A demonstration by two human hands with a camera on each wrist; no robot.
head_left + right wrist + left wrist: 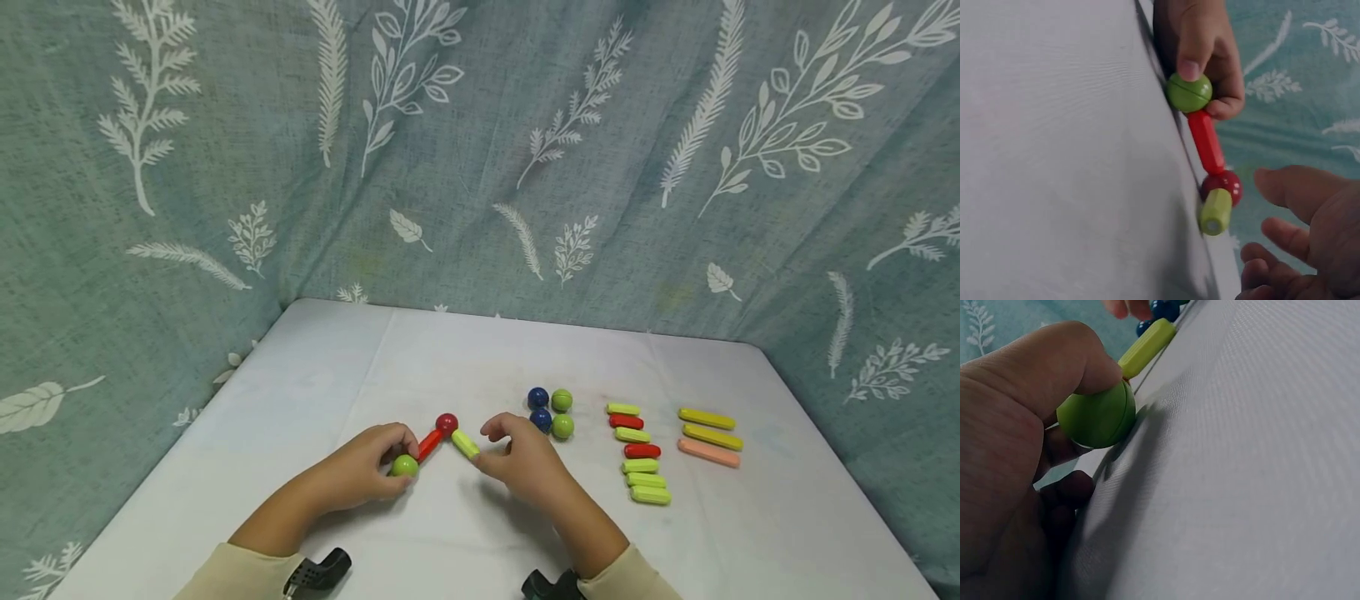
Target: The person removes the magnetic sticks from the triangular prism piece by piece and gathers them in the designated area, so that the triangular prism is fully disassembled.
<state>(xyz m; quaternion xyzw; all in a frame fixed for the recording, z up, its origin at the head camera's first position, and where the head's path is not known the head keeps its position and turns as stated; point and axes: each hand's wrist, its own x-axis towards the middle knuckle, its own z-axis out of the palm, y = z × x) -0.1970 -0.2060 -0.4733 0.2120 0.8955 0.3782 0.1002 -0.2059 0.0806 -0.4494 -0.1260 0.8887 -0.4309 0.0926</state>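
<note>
My left hand (367,468) pinches a green ball (405,467) between thumb and fingers, low over the white table. From that ball a red stick (429,446) runs to a dark red ball (447,424). A yellow-green stick (465,443) is joined to the red ball's other side, making a bent chain. Beside this stick's free end is my right hand (531,467), thumb and fingers spread and holding nothing. The right wrist view shows a gap between the right hand's fingers and the yellow-green stick (1216,212), whose end faces the camera.
Two blue balls (538,398) and two green balls (562,400) sit beyond my right hand. Farther right lies a column of short red and yellow-green sticks (642,451). Longer yellow sticks (712,437) and a salmon stick (708,452) lie beside them. A patterned curtain (465,167) hangs behind the table.
</note>
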